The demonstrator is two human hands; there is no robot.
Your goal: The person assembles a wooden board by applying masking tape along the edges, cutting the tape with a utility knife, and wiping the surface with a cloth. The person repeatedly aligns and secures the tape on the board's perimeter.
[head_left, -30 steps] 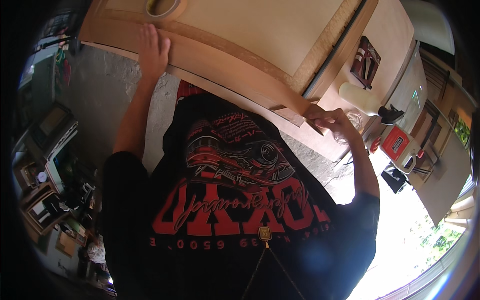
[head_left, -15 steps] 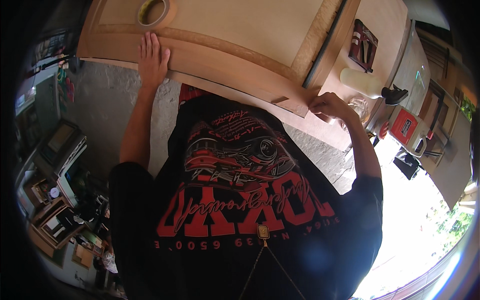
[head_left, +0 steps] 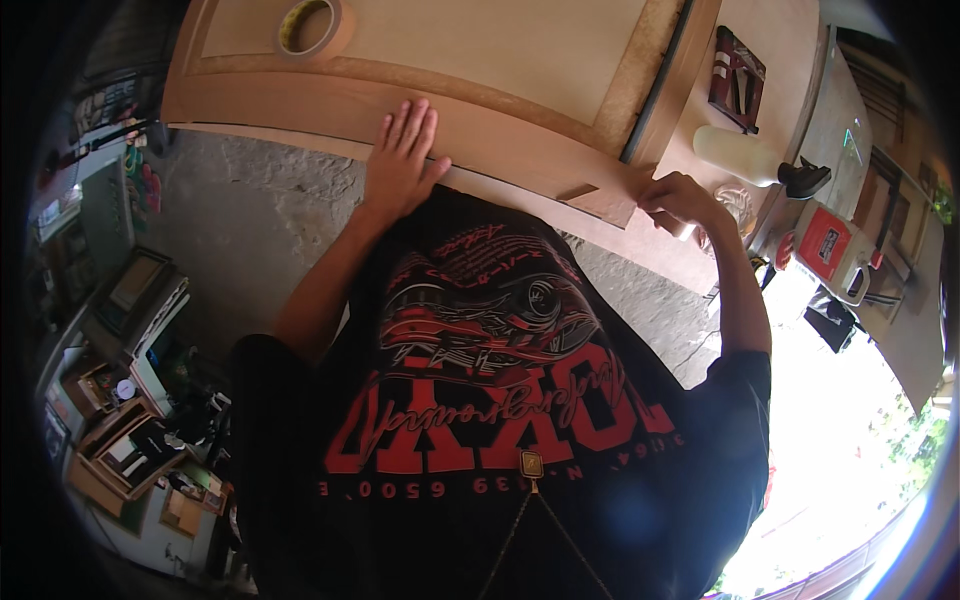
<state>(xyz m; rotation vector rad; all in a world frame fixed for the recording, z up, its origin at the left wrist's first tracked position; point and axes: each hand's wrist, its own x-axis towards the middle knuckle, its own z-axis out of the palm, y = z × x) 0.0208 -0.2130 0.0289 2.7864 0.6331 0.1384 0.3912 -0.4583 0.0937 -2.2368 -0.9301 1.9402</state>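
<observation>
A light wooden panel (head_left: 480,50) with a raised brown border lies in front of me. My left hand (head_left: 402,160) rests flat on the smooth front strip (head_left: 520,150) of that border, fingers outstretched and nearly together. At the panel's near right corner, my right hand (head_left: 688,200) has its fingers bent and the thumb pressed against them. What they pinch, if anything, is too small to make out. A short dark sliver (head_left: 578,192) shows on the strip left of this corner. On the panel's far left sits a roll of tan tape (head_left: 344,28).
Right of the panel lie a dark red flat case (head_left: 735,85) and a pale spray bottle (head_left: 735,158) with a black head. A crumpled clear plastic piece (head_left: 735,212) is near my right wrist. Farther right stands a red and white jug (head_left: 828,245). Framed boards (head_left: 135,290) stand at the left.
My left hand has slid right along the front strip, from below the tape roll toward the panel's middle. My right hand stays at the corner, its fingers slightly shifted.
</observation>
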